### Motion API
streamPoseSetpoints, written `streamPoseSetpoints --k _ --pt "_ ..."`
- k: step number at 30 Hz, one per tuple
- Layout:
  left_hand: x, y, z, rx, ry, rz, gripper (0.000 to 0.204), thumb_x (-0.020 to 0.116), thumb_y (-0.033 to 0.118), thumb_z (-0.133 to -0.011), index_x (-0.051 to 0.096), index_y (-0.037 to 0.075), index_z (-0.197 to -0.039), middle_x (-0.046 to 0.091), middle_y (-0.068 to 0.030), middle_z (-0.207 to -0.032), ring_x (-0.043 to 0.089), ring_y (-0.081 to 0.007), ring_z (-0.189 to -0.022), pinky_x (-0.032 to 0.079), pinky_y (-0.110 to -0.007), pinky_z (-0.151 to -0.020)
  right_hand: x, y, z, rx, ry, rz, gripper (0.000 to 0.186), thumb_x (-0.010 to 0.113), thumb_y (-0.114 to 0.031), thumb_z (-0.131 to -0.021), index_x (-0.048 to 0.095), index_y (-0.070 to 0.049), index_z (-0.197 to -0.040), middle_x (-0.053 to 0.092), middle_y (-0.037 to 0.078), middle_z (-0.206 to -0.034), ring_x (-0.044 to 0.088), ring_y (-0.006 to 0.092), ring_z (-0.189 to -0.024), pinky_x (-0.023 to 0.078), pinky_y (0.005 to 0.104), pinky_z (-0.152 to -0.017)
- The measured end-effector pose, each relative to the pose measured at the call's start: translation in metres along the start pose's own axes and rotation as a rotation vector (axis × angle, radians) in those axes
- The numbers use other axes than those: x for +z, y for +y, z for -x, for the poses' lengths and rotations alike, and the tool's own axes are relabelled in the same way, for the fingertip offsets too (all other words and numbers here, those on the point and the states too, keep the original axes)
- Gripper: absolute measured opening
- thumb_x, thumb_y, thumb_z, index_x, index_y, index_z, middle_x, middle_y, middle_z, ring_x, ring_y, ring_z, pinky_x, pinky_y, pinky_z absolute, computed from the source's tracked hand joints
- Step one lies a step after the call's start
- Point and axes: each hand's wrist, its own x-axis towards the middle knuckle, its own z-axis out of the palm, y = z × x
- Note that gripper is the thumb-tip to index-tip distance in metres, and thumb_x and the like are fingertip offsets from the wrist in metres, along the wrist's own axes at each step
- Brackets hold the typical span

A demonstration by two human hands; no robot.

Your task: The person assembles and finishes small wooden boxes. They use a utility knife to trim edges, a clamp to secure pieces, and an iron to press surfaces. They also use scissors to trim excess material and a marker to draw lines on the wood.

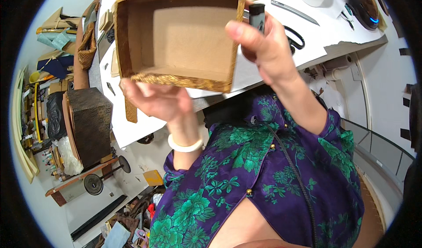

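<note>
An open shallow box (193, 37) with a plain tan inside and gold-brown patterned covering on its rim is held up over the white worktable, its open side facing me. My left hand (160, 100) grips its lower left edge, fingers partly hidden by the box. My right hand (268, 50) is closed at the right wall, the thumb lying against the rim. Between that thumb and the fingers stands a short dark cylinder with a black cap (257, 18), its kind unclear. A narrow strip of the same patterned material (130, 111) hangs below the box's lower left corner.
Black-handled scissors (295, 40) and a slim grey tool (295, 12) lie on the white-covered table (316, 39). A black rounded device with a blue light (367, 6) sits far right. At left are a dark box (90, 125), rolled materials and crowded shelves.
</note>
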Motion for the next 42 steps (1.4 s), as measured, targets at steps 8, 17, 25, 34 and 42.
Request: streamPoseSetpoints --k 8,17,25,34,42 --pt "-0.042 0.015 -0.032 -0.171 -0.265 -0.2 0.041 0.067 0.021 -0.091 0.062 -0.002 -0.125 0.069 -0.0119 -0.116 0.07 -0.0222 -0.102 0.058 -0.038 -0.09 -0.043 0.001 -0.017 0.321 -0.04 0.182 0.059 0.077 -0.041 -0.087 0.059 -0.001 -0.127 0.064 0.001 -0.094 0.05 0.004 -0.071 0.037 0.0215 -0.059" --pt "-0.089 -0.026 -0.009 1.507 -0.24 -1.197 0.051 0.077 0.005 -0.083 0.056 -0.007 -0.127 0.058 -0.0242 -0.121 0.062 -0.038 -0.113 0.058 -0.043 -0.094 -0.027 0.006 0.014 0.6 0.075 -0.077 0.058 0.035 -0.055 -0.107 0.05 -0.01 -0.073 0.035 -0.006 -0.056 0.023 0.0048 -0.046 0.019 0.0223 -0.044" --pt "-0.102 -0.03 0.016 1.572 -0.297 -1.463 0.064 0.084 0.005 -0.079 0.05 -0.011 -0.131 0.059 -0.0265 -0.124 0.065 -0.039 -0.11 0.058 -0.043 -0.096 -0.02 0.005 0.009 0.51 0.08 -0.081 0.059 0.037 -0.053 -0.105 0.051 -0.009 -0.068 0.037 -0.004 -0.055 0.026 0.0061 -0.045 0.021 0.0241 -0.041" --pt "-0.106 -0.025 0.021 1.595 -0.269 -1.611 0.076 0.089 0.007 -0.076 0.045 -0.014 -0.134 0.059 -0.0284 -0.126 0.067 -0.0396 -0.107 0.058 -0.044 -0.097 -0.024 0.006 0.006 0.447 0.078 -0.065 0.053 0.035 -0.045 -0.105 0.053 -0.006 -0.072 0.044 -0.001 -0.059 0.032 0.0059 -0.046 0.024 0.023 -0.041" --pt "-0.099 -0.026 0.021 1.658 -0.311 -1.431 0.077 0.09 0.008 -0.075 0.045 -0.013 -0.134 0.058 -0.0278 -0.126 0.067 -0.0396 -0.108 0.058 -0.043 -0.098 -0.014 -0.003 0.008 0.459 0.122 0.004 0.052 0.037 -0.046 -0.106 0.046 -0.01 -0.07 0.038 -0.004 -0.059 0.024 0.0054 -0.048 0.018 0.0228 -0.043"
